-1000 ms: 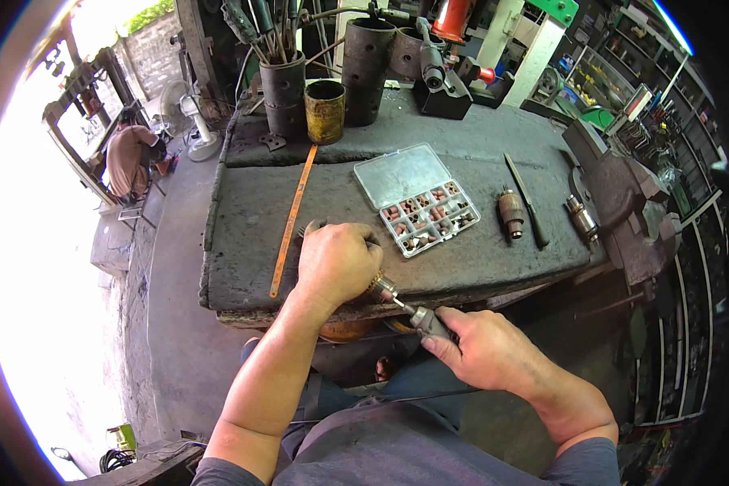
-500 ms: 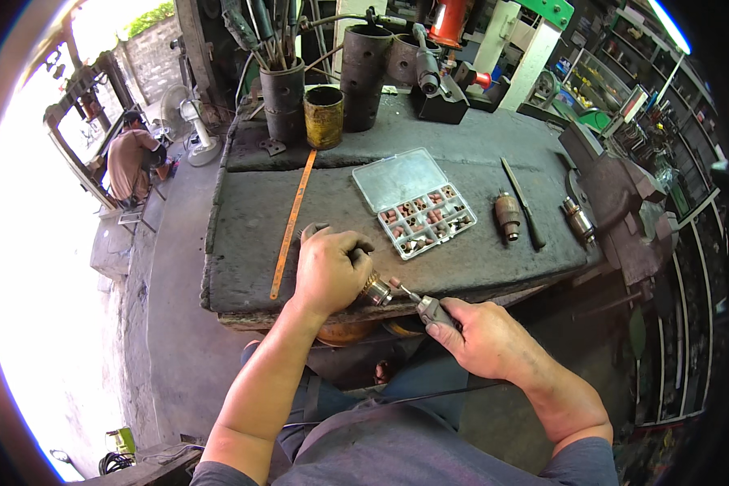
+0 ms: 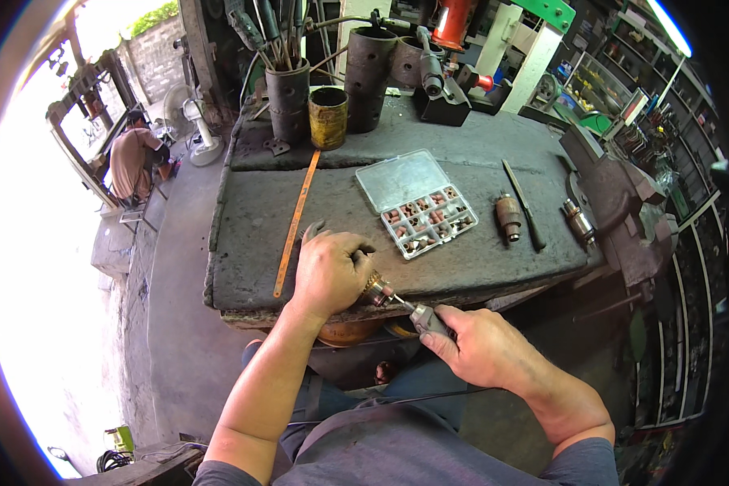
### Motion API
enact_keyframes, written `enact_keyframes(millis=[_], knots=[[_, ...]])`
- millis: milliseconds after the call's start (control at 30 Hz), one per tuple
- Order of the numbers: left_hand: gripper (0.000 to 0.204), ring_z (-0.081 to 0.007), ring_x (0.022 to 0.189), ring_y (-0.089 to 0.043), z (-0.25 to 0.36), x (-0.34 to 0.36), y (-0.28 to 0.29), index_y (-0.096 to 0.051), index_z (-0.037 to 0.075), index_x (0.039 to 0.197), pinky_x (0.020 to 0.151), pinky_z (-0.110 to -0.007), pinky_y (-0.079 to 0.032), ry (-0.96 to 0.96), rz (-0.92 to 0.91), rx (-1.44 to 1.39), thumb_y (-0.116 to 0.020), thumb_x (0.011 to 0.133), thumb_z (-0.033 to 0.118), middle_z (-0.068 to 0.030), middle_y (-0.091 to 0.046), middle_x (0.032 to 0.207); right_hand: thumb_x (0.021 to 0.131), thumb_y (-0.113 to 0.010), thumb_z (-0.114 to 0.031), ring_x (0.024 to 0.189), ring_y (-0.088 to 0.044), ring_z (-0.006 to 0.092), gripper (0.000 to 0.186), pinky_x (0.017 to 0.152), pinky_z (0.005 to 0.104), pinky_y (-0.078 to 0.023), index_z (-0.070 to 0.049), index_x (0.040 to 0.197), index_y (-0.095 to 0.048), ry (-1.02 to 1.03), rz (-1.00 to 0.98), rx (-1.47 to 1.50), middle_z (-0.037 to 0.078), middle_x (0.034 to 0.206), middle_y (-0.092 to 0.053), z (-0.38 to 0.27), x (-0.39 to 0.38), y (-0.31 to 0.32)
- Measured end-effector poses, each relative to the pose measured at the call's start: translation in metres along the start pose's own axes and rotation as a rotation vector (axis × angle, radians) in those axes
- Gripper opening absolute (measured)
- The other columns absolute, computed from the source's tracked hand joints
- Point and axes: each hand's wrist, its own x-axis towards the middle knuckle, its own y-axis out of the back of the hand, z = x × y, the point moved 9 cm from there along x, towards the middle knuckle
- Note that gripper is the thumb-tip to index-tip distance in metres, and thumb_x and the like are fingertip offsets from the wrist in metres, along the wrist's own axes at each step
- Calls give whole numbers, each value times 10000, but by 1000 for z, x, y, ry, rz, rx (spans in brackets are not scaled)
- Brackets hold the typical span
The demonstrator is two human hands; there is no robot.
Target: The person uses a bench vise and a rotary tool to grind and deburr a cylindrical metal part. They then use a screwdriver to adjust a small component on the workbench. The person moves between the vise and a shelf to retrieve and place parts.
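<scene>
My left hand (image 3: pixel 330 274) is closed around a cylindrical metal part (image 3: pixel 374 289) with a brass-coloured toothed ring, at the bench's front edge. Most of that part is hidden in my palm. In my right hand (image 3: pixel 486 347) is a grey rotary tool (image 3: pixel 429 319), gripped with the thumb along its body. A small pinkish grinding stone (image 3: pixel 388 290) on its thin shank lies at the metal part's exposed end; whether they touch I cannot tell. Beyond my hands, a clear plastic case (image 3: pixel 405 182) lies open, its compartments holding small pink and metallic bits.
A rusty orange metal strip (image 3: pixel 296 223) lies left on the workbench (image 3: pixel 251 243). To the right are two metal cylinders (image 3: pixel 508 217) (image 3: pixel 578 220), a file (image 3: pixel 524 202) and a vise (image 3: pixel 624 194). Cans (image 3: pixel 328 117) stand behind. Another person (image 3: pixel 135 158) sits far left.
My right hand has shifted slightly left, bringing the grinding stone from beside the metal part to its end. My left hand stays nearly in place, still holding the part.
</scene>
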Motion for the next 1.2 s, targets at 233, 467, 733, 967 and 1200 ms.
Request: enact_keyframes(millis=[233, 467, 733, 967, 1200], knots=[[165, -366, 916, -756, -1, 1, -1, -847, 48, 969, 918, -474, -571, 7, -8, -4, -732, 878, 123, -150, -807, 928, 1105, -638, -473, 901, -745, 533, 484, 813, 613, -591, 0, 1193, -696, 23, 19, -20, 285, 918, -776, -3, -1, 1], [169, -363, 919, -757, 0, 0, 0, -847, 54, 964, 945, -477, -569, 3, 13, -15, -708, 878, 101, -148, -802, 912, 1104, -640, -471, 899, -750, 530, 492, 815, 612, -598, 11, 1183, -692, -1, 19, -39, 284, 908, -776, -4, -1, 4], [199, -359, 922, -757, 0, 0, 0, -849, 59, 967, 948, -489, -569, -14, 15, -4, -673, 880, 89, -148, -803, 909, 1099, -645, -477, 898, -747, 531, 502, 815, 609, -594, 14, 1198, -684, 11, -12, -54, 289, 913, -775, -8, -1, 1], [187, -374, 903, -777, -1, 3, 4, -849, 51, 969, 865, -503, -594, 31, 8, -36, -707, 888, 143, -167, -811, 937, 1100, -642, -485, 922, -740, 536, 501, 825, 618, -581, 1, 1212, -691, -24, 21, -60, 299, 922, -768, -1, -1, 6], [218, -392, 894, -773, -2, 19, -3, -828, 38, 954, 944, -501, -564, 19, -16, 49, -745, 883, 227, -186, -798, 880, 1104, -636, -484, 961, -730, 546, 487, 849, 622, -571, -12, 1207, -700, -53, 39, 32, 297, 961, -771, 11, -4, 7]])
